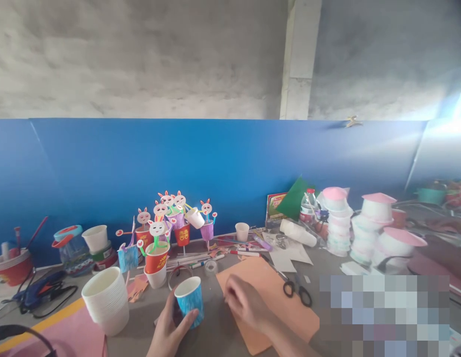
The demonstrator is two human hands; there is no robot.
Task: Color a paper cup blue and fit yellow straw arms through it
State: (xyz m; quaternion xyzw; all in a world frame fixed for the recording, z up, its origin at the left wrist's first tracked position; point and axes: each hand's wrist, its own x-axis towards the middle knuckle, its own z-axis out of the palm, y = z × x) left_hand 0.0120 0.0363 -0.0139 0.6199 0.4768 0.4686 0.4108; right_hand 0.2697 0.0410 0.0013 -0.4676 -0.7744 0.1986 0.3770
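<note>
My left hand is wrapped round a blue-painted paper cup that stands upright on the table near the front edge. My right hand rests just right of the cup on an orange sheet of paper, fingers curled; whether they hold anything is hidden. Black-handled scissors lie on the orange sheet a little past my right hand.
A stack of white paper cups stands at the left. Behind it stand bunny-faced cup figures on sticks. Pens and a tape roll lie mid-table. Stacked white bowls with pink lids stand right. A glue gun lies far left.
</note>
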